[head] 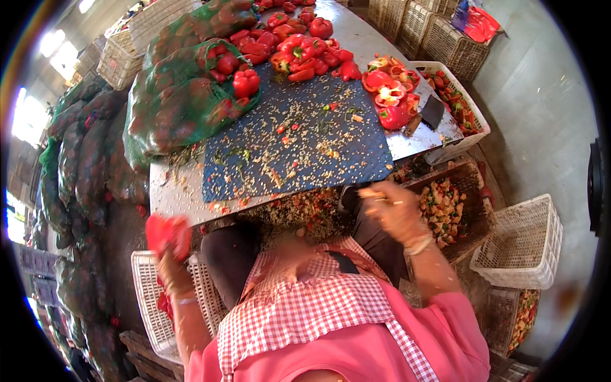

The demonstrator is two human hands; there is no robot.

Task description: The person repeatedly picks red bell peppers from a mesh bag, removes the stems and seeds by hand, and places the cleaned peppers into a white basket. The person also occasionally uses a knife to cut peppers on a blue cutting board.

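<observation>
My left hand (172, 270) grips a red bell pepper piece (167, 234), blurred by motion, above a white plastic crate (143, 281) with red pieces in it. My right hand (394, 212) is raised past the table's front edge, fingers curled, beside a trough (477, 191) of pepper cores and scraps (441, 210). Pale bits show around its fingers, but blur hides whether it holds anything. Before me lies a blue mat (305, 124) strewn with pepper seeds. Whole red bell peppers (298, 50) are heaped behind the mat, and cut ones (389, 93) at its right.
A green mesh sack of peppers (176, 105) covers the table's left side. A wide dark blade with a wooden handle (433, 112) rests at the right edge. Beyond stand a filled crate (484, 126) and a white basket (525, 238). Full sacks (95, 162) line the left.
</observation>
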